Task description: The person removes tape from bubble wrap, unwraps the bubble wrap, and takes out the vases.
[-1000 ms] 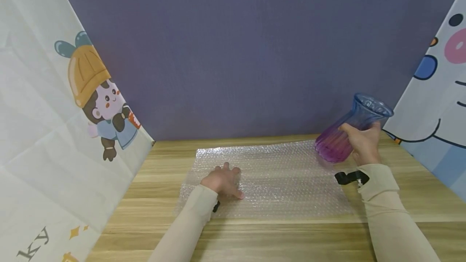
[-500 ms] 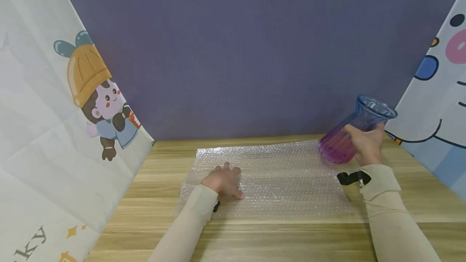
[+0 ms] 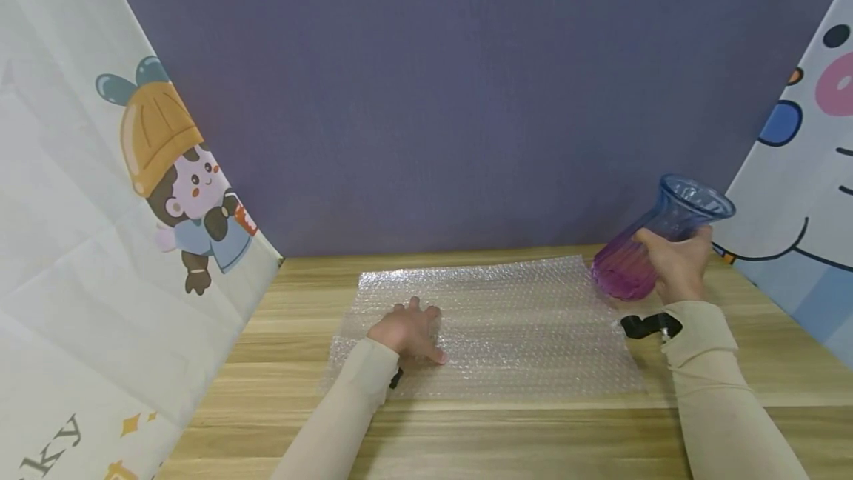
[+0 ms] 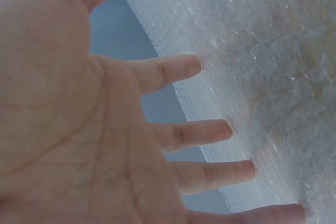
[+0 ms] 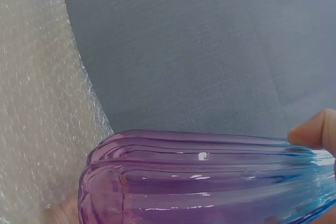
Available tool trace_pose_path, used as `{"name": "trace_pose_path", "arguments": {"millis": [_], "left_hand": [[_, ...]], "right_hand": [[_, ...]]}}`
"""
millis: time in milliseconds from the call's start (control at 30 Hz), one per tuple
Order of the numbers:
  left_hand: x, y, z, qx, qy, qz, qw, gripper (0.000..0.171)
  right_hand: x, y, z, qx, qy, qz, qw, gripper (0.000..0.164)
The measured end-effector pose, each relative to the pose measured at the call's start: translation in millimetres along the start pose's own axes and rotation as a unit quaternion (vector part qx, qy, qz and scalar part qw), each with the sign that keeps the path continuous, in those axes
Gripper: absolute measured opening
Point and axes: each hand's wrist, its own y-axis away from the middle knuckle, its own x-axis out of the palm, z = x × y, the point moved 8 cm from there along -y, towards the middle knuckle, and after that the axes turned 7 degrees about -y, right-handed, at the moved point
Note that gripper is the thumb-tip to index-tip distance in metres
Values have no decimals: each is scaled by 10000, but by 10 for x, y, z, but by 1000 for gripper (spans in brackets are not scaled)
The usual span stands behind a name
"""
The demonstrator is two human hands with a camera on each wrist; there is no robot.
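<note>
A ribbed glass vase (image 3: 626, 267), blue at its flared mouth and purple at its base, leans to the right in my right hand (image 3: 681, 264). The thumb and fingers grip it below the neck; in the right wrist view the vase (image 5: 199, 182) fills the lower part. Its base is at the right edge of a sheet of bubble wrap (image 3: 520, 332) laid on the table; whether it touches the surface I cannot tell. On the left part of the sheet my left hand (image 3: 408, 332) rests palm down, its fingers (image 4: 205, 177) spread and nearly straight in the left wrist view.
The wood-grain table (image 3: 506, 439) runs up to a dark purple-grey panel (image 3: 426, 110) at the back. White printed sheets stand at the sides, with a cartoon figure on the left sheet (image 3: 80, 243) and a face on the right sheet (image 3: 793, 198).
My right hand has shifted a little to the right with the vase, moving its base off the bubble wrap's right part toward the edge. The left hand has stayed in place.
</note>
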Motion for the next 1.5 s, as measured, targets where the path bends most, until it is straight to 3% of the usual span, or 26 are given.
{"name": "trace_pose_path", "arguments": {"millis": [233,467,600,1000,1233,1500], "left_hand": [[0,1,0,6,-44,-12,10000,93],[1,7,3,-28,26,15,10000,93],[-2,14,-2,-24,63,45,10000,93],[-11,18,-14,-2,-2,61,10000,93],[-12,19,-6,4,21,65,10000,93],[0,23,0,13,73,65,10000,93]], "right_hand": [[-39,-20,5,-131,-42,-80,9999,88],[-74,-19,21,-513,-421,-121,9977,79],[-95,-40,22,-666,-315,-126,9972,82],[-140,-83,-59,-576,26,-203,9981,86],[-119,-85,-33,-873,764,-285,9928,81],[-66,-78,-86,-853,1595,-84,9835,96]]}}
